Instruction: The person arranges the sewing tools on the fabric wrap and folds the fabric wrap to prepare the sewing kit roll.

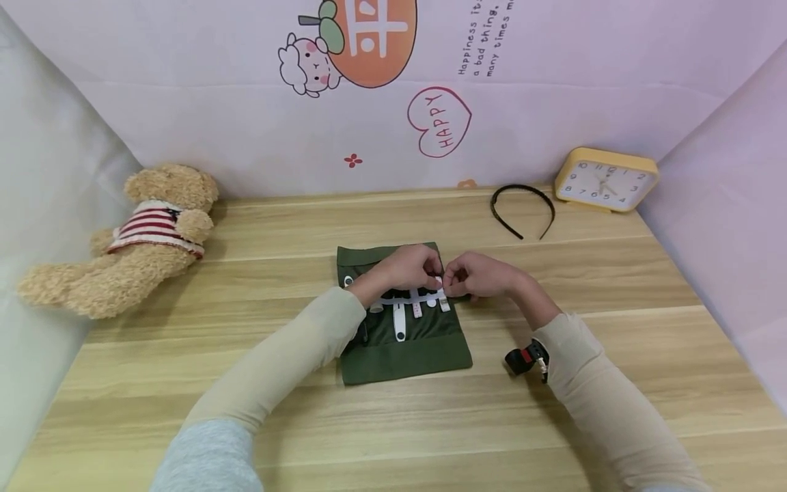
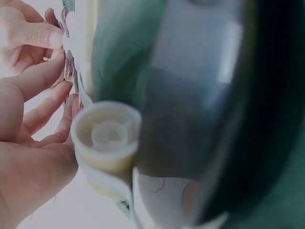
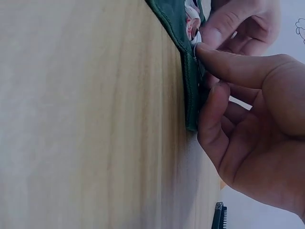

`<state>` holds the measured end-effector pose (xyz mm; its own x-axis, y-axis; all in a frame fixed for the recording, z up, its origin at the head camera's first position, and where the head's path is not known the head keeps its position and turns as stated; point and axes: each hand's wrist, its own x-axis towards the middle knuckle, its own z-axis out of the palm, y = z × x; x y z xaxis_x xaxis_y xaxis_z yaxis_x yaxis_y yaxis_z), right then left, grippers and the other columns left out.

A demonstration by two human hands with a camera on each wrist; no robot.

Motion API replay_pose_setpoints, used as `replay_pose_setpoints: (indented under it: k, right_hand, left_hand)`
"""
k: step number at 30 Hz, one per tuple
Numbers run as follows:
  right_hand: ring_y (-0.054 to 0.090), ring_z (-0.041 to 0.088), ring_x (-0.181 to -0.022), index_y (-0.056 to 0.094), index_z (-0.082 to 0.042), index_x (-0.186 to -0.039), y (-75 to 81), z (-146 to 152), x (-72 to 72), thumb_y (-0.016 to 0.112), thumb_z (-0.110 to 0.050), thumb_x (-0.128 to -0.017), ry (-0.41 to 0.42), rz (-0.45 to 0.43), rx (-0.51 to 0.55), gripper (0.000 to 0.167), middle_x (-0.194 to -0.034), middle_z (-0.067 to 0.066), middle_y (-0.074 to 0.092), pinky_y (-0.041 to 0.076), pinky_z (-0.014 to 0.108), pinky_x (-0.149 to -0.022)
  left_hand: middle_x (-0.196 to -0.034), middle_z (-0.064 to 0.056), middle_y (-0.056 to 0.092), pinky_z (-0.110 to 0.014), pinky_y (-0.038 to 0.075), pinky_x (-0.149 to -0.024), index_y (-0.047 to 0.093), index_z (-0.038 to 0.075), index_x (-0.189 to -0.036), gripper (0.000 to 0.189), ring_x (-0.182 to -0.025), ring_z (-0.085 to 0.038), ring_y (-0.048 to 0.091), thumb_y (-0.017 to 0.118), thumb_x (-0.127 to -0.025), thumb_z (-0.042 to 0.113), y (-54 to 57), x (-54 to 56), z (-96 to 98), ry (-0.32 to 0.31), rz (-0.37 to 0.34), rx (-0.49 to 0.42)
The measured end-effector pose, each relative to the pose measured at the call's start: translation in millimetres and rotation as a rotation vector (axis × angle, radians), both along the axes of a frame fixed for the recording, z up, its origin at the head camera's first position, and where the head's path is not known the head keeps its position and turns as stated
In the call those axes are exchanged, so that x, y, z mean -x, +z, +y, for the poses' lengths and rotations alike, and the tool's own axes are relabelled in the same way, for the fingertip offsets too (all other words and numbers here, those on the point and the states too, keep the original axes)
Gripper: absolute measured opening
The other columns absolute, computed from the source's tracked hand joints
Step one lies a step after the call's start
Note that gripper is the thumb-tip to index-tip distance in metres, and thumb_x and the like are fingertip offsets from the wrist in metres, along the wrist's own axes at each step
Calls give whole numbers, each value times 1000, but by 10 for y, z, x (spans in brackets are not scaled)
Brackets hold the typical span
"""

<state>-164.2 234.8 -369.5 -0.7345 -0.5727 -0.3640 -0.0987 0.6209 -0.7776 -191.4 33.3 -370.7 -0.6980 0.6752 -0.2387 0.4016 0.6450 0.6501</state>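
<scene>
A dark green fabric organizer [image 1: 406, 359] lies flat, with a white elastic band [image 1: 399, 300] across it. Under the band sit a long white tool [image 1: 399, 322], printed white strips [image 1: 417, 309] and a round white-rimmed container [image 2: 107, 129]. My left hand [image 1: 413, 266] reaches over the organizer and pinches a small white strip [image 1: 438, 283] near the band's right end. From the right, my right hand [image 1: 482, 275] meets it, finger and thumb pinching the band's end at the fabric edge. In the right wrist view a red-printed white piece [image 3: 192, 27] shows beside the fingertips. Fingers partly hide these parts.
A teddy bear [image 1: 147, 239] in a striped shirt lies at the left. A black headband [image 1: 499, 217] and a yellow clock [image 1: 605, 179] are at the back right. A black-and-red device [image 1: 522, 359] is by my right cuff. White cloth walls border the wooden table [image 1: 277, 437].
</scene>
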Motion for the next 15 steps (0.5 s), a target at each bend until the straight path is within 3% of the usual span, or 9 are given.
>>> replay_pose_setpoints:
  k: [7, 15]
  right_hand:
    - [55, 19, -68, 68, -3, -97, 36, 20, -61, 75, -9, -92, -28, 85, 58, 10, -79, 7, 63, 48, 30, -57]
    - [58, 14, -73, 70, -6, -94, 133, 46, -227, 79, -10, -89, 239, 192, 90, 11, -81, -3, 65, 50, 26, -65]
  left_hand:
    - [-117, -9, 67, -36, 49, -95, 67, 5, -122, 30, -109, -22, 61, 73, -96, 17, 100, 91, -318, 51, 43, -40]
    - [-119, -15, 67, -43, 48, -99, 66, -1, -120, 29, -112, -28, 61, 72, -95, 13, 163, 157, -1016, 214, 59, -109]
